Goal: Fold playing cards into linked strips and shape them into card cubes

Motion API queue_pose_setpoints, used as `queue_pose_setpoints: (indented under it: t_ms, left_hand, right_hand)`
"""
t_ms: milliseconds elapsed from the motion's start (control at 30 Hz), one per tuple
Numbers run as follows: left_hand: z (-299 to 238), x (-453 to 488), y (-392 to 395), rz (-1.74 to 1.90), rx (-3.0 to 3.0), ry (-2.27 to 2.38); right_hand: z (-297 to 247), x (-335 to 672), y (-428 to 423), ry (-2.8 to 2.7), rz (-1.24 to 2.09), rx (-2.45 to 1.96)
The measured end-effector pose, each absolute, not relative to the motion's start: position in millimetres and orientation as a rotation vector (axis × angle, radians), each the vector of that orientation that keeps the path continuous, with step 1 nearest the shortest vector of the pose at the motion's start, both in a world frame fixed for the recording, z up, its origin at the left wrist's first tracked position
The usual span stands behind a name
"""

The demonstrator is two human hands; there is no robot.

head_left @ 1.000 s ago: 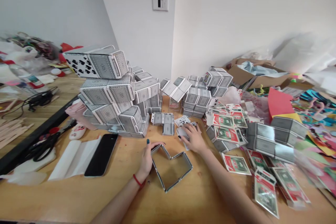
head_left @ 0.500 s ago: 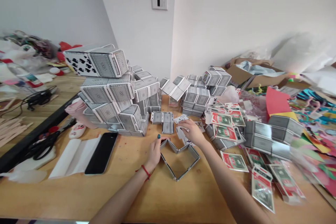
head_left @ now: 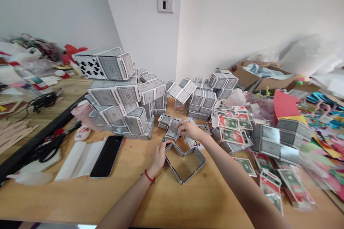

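Note:
My left hand (head_left: 159,156), a teal nail on its thumb, grips the left corner of a standing zigzag frame (head_left: 194,171) made of folded playing cards. The frame rests on the table and encloses a patch of bare wood. Just beyond it, the fingers of my right hand (head_left: 189,130) close on the right edge of a folded playing-card piece (head_left: 171,128) with grey backs up. That piece lies at an angle. Loose playing cards (head_left: 197,144), face up, lie under and beside my right hand, partly covered by it.
Tall stacked card blocks (head_left: 126,93) stand at back left, more card blocks (head_left: 201,98) at back right. A phone (head_left: 106,156), a white paper roll (head_left: 71,159) and scissors (head_left: 51,148) lie left. Red-and-green card packs (head_left: 229,123) and grey card blocks (head_left: 266,137) crowd the right.
My right hand has moved left and slightly down from the loose cards to the folded card piece, which has turned and tilted. My left hand keeps its hold on the frame. The view has shifted slightly.

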State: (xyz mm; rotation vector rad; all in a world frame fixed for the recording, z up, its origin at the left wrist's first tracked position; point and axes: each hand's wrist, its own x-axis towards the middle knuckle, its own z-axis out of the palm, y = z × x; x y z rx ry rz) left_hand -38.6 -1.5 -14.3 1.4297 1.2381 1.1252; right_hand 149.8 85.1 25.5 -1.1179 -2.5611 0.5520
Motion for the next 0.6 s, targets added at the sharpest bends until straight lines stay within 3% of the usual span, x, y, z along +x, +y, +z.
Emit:
queue_pose_setpoints:
  t_ms: [200, 600]
  left_hand:
    - [-14.6, -36.6, -1.4, 1.14, 1.345, 1.319]
    - [-23.6, -37.2, -10.7, 1.34, 1.346, 1.292]
  right_hand:
    - [39.2, 159.7, 77.7, -2.077, 1.076, -0.921]
    - [13.9, 194.3, 35.4, -1.052, 1.202, -1.202]
